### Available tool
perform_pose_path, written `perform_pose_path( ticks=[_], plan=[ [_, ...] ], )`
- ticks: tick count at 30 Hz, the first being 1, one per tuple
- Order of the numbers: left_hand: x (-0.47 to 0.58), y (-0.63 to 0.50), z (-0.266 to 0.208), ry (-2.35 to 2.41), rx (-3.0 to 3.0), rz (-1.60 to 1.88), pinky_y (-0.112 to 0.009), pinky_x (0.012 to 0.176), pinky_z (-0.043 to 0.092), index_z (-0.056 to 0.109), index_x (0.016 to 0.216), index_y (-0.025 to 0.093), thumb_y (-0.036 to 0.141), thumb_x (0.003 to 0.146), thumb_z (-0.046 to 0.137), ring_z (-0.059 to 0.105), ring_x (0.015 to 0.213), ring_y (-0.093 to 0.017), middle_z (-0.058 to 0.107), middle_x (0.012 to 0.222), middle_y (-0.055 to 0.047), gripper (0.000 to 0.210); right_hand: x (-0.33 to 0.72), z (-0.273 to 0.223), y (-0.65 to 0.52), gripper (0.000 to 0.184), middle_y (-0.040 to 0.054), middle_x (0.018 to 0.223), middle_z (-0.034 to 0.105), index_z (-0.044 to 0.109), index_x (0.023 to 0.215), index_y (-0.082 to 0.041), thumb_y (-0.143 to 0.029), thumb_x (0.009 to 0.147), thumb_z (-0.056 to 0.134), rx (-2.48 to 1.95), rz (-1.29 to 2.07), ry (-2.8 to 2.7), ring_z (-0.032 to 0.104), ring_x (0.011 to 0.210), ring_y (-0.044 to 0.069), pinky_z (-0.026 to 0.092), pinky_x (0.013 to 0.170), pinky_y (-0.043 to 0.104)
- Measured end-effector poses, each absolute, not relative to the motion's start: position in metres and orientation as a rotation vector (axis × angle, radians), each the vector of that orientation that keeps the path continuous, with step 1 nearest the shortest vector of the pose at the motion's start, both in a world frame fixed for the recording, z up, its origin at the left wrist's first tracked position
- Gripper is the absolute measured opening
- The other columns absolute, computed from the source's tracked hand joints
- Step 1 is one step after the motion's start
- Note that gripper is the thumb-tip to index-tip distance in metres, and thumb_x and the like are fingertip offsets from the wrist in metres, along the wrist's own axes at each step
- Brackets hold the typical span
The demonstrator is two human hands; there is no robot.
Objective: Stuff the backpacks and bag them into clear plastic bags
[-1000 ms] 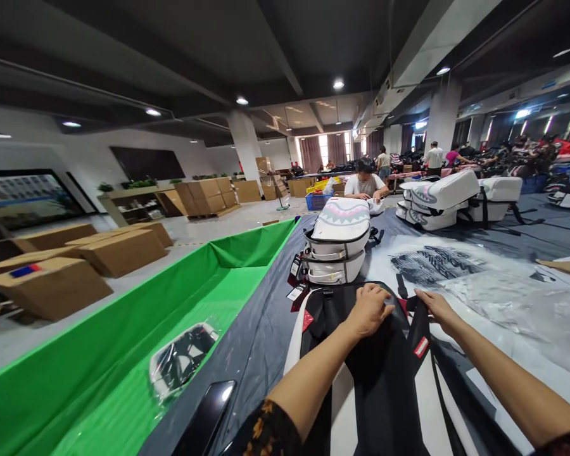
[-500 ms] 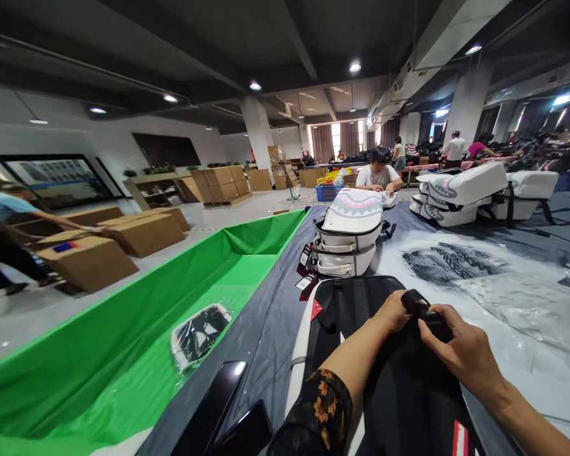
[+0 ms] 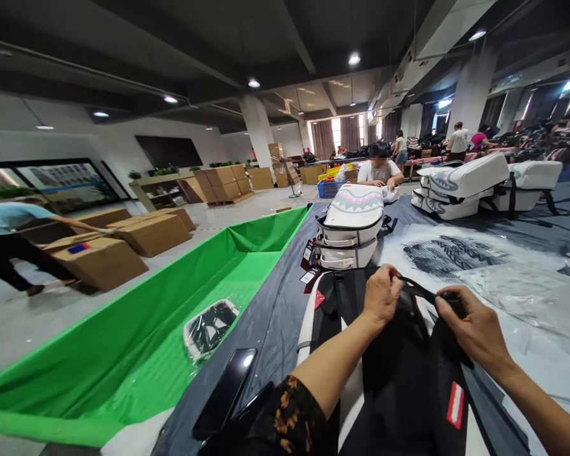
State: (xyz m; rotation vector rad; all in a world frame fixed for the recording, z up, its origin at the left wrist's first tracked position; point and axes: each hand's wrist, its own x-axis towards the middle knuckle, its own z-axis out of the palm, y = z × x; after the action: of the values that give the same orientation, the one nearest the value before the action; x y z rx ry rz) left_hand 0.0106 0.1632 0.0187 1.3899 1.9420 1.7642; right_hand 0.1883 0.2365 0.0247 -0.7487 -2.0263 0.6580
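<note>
A black and white backpack (image 3: 394, 386) lies in front of me with its black side up and a red-and-white label near its right edge. Above its upper part, a black strap (image 3: 418, 290) stretches between my two hands. My left hand (image 3: 382, 296) is closed on the strap's left end. On the other end, my right hand (image 3: 472, 326) pinches the strap between thumb and fingers, with more black webbing bunched under the palm. Just beyond the pack stand stacked white backpacks (image 3: 354, 218) with a shark-mouth print and hanging tags.
A green-lined bin (image 3: 137, 342) at left holds a plastic-wrapped pack (image 3: 211, 326). Phones (image 3: 228, 386) lie on the grey-covered table. Clear plastic bags (image 3: 527, 297) and more white backpacks (image 3: 465, 183) are at right. A co-worker (image 3: 380, 171) sits opposite; another person bends over cartons (image 3: 102, 259).
My hands have moved apart, my left going left and slightly up, so the strap bunched between them is now drawn out. At far left, the person with the cartons has shifted slightly.
</note>
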Motion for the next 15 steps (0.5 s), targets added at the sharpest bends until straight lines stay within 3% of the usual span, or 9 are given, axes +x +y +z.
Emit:
perform_pose_path(
  ticks=[3,7,11,12,15],
  plan=[
    [0.001,0.153,0.019,2.033,1.323,1.754,-0.034,0.086,0.051,0.062,0.090,0.021,0.002,0.066,0.058,0.064,0.083,-0.021,0.068,0.086,-0.003,0.031,0.190,0.030,0.247,0.042,-0.0017,0.059,0.056,0.061,0.088,-0.023,-0.064,0.081,0.051,-0.767,0.679,-2.006,0.043,0.041,0.014,0.038,0.043,0.028],
    [0.006,0.150,0.036,2.046,1.930,1.692,-0.041,0.110,0.038,0.064,0.110,0.021,0.006,0.078,0.052,0.056,0.119,-0.026,0.065,0.121,-0.009,0.038,0.189,0.037,0.260,0.042,-0.0011,0.062,0.056,0.061,0.092,-0.023,-0.062,0.083,0.049,-0.664,0.680,-2.140,0.047,0.046,0.015,0.040,0.047,0.029],
    [0.016,0.172,0.048,1.867,2.594,0.860,-0.032,0.087,0.046,0.069,0.092,0.023,0.017,0.086,0.064,0.066,0.085,-0.021,0.073,0.089,-0.004,0.010,0.193,0.044,0.263,0.039,-0.0003,0.066,0.060,0.059,0.095,-0.023,-0.059,0.083,0.053,-0.543,0.615,-2.288,0.052,0.053,0.017,0.043,0.054,0.030],
    [0.016,0.175,0.048,1.945,2.603,0.775,-0.030,0.081,0.045,0.069,0.086,0.023,0.022,0.088,0.066,0.065,0.078,-0.019,0.073,0.082,-0.003,0.004,0.195,0.045,0.264,0.039,-0.0012,0.063,0.057,0.059,0.096,-0.023,-0.059,0.084,0.053,-0.544,0.620,-2.315,0.051,0.052,0.017,0.042,0.053,0.030],
    [0.011,0.173,0.044,2.241,2.565,0.732,-0.033,0.080,0.044,0.068,0.079,0.020,0.023,0.094,0.061,0.064,0.076,-0.021,0.071,0.076,-0.007,0.016,0.201,0.042,0.267,0.044,-0.0030,0.061,0.051,0.061,0.103,-0.023,-0.062,0.086,0.053,-0.580,0.712,-2.321,0.046,0.052,0.016,0.039,0.050,0.029]
  ],
)
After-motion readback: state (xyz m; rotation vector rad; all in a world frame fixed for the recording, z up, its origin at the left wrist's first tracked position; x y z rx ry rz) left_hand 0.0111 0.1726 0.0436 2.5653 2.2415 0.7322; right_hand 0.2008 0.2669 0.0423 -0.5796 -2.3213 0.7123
